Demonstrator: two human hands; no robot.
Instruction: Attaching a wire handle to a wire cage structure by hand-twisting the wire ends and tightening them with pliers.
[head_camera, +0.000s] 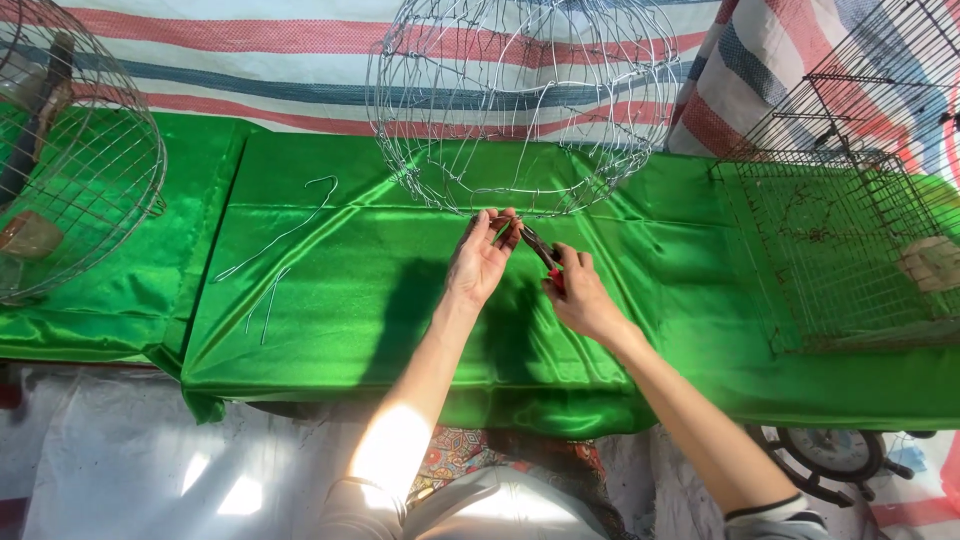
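Note:
A round wire cage frame (520, 100) stands on a table draped in shiny green cloth (330, 270). My left hand (480, 262) pinches the frame's lower rim between fingers and thumb. My right hand (578, 295) grips red-handled pliers (542, 250), and their jaws point up at the same spot on the rim, right beside my left fingertips.
Loose bent wires (285, 235) lie on the cloth to the left. A finished round wire cage (75, 160) sits at the far left. A dark rectangular wire cage (850, 220) occupies the right side. A striped tarp (250, 50) hangs behind.

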